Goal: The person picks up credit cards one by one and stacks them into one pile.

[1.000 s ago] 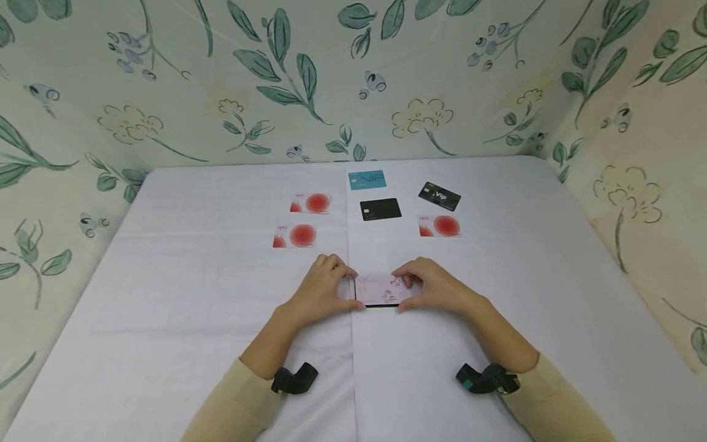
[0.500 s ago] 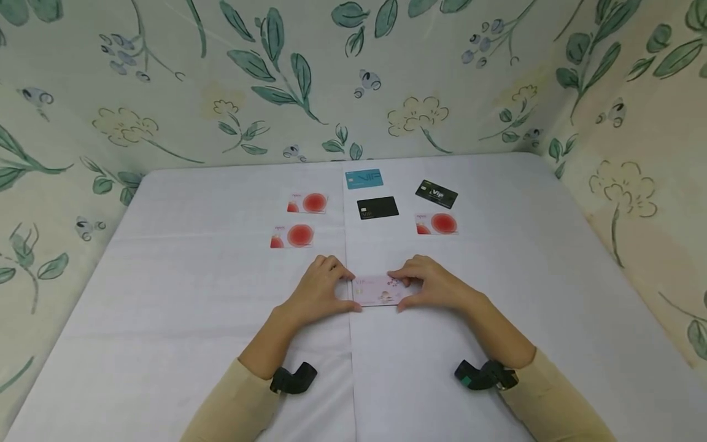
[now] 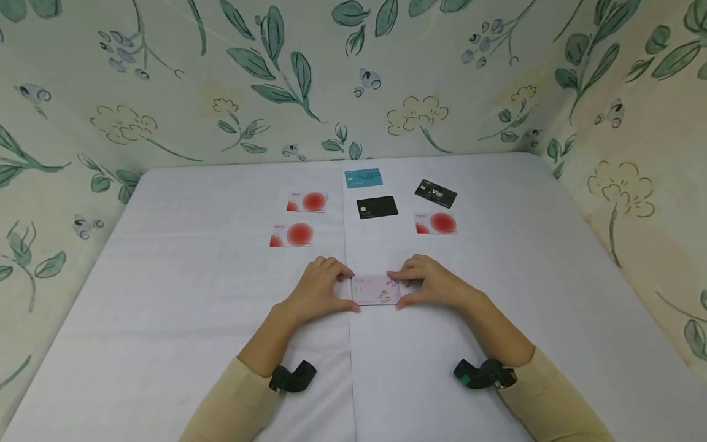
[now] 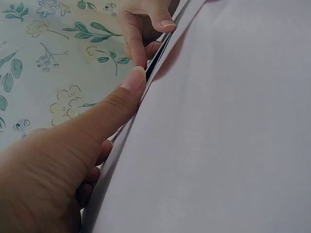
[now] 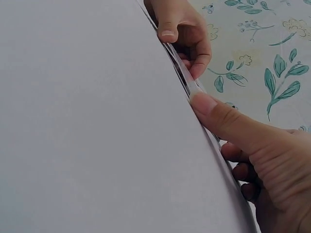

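Observation:
In the head view, a pink VIP card (image 3: 375, 290) with a floral print lies flat on the white tablecloth, close in front of the person. My left hand (image 3: 319, 290) holds its left end between thumb and index finger, at the near and far edges. At the right end, my right hand (image 3: 436, 283) pinches it the same way. A dark edge (image 4: 156, 63) shows in the left wrist view between the two thumbs. The right wrist view has the card's edge (image 5: 181, 70) almost side-on, with the right thumb (image 5: 206, 103) against it.
Farther back lie two red-and-white cards (image 3: 291, 235) on the left and another red-and-white card (image 3: 436, 223) on the right. Between and beyond them are a blue VIP card (image 3: 363, 178), a black card (image 3: 377, 207) and a tilted black Vip card (image 3: 436, 193). Patterned fabric (image 3: 309, 80) hangs behind.
A black edge that stuck out under the pink card at its left and near sides is now covered in the head view. Both hands keep their hold, and the view has shifted slightly.

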`<state>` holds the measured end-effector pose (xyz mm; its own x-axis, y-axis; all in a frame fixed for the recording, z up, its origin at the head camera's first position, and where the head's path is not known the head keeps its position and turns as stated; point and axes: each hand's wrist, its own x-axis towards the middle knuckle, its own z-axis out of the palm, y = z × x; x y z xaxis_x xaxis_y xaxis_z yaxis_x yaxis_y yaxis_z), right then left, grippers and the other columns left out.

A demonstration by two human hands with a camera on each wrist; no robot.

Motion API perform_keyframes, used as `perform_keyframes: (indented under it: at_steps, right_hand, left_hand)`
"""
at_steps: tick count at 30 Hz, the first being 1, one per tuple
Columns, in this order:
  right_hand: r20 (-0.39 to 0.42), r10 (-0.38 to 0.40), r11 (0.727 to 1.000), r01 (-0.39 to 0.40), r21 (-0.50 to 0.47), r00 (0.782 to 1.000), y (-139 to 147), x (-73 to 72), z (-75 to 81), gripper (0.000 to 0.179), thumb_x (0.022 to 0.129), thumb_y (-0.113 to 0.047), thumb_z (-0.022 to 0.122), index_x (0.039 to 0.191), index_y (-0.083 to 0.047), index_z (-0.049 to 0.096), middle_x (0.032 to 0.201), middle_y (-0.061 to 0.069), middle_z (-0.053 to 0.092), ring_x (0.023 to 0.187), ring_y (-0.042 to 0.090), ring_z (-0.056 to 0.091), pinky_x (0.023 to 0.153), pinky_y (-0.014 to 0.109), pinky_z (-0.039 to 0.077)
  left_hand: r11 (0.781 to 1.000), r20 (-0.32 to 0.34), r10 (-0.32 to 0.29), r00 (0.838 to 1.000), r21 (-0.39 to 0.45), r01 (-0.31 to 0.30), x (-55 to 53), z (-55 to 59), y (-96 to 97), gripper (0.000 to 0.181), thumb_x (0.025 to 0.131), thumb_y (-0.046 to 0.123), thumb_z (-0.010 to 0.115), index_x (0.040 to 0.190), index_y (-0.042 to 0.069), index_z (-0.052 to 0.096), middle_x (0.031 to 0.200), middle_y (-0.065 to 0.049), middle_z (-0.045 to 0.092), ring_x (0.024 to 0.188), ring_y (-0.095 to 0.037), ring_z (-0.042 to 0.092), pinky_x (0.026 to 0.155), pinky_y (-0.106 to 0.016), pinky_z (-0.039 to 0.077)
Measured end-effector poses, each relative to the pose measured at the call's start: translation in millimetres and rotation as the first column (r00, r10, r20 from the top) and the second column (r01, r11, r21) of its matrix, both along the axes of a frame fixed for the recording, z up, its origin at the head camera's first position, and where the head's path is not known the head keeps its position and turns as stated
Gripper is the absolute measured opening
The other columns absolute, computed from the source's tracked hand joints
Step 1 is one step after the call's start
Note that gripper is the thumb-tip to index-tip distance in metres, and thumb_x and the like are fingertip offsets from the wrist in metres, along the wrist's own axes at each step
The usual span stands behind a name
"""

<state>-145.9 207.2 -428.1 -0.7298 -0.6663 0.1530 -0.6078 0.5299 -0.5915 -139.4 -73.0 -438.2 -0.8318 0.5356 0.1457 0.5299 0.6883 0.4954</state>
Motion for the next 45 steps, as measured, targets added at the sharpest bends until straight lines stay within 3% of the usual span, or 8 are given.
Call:
perform_keyframes:
  at_steps: [6,29,45]
  right_hand:
    - [0.027,-0.001,1.000,0.001,-0.007,1.000,-0.3,-1.3,1.4,0.058,0.064,-0.029,0.087,0.115,-0.008,0.068,0.080,-0.007,0.057,0.079,0.008,0.045,0.068,0.024,0.039]
    - [0.024,0.003,0.999,-0.002,-0.032,1.000,1.9,-2.7,-2.2,0.057,0.063,-0.027,0.087,0.114,-0.007,0.069,0.078,-0.007,0.056,0.078,0.007,0.045,0.067,0.024,0.039]
    - [0.087,-0.017,0.997,0.024,-0.077,0.996,2.2,-2.8,-3.0,0.059,0.063,-0.028,0.088,0.115,-0.007,0.069,0.076,-0.006,0.055,0.076,0.008,0.045,0.065,0.023,0.037]
  left_hand:
    - [0.999,0.038,-0.010,0.999,0.036,0.009,-2.5,-4.1,-2.8,0.058,0.063,0.047,0.084,0.106,0.017,0.062,0.090,0.007,0.052,0.091,-0.012,0.043,0.082,-0.033,0.036]
    - [0.998,0.035,-0.024,0.999,0.052,0.022,-4.0,-3.8,-2.8,0.054,0.064,0.044,0.085,0.105,0.017,0.062,0.088,0.009,0.051,0.088,-0.011,0.042,0.080,-0.032,0.035]
    - [0.998,0.049,-0.021,0.999,0.060,0.018,-4.8,-6.2,-4.1,0.054,0.065,0.045,0.083,0.106,0.018,0.062,0.087,0.010,0.050,0.089,-0.010,0.042,0.081,-0.032,0.034]
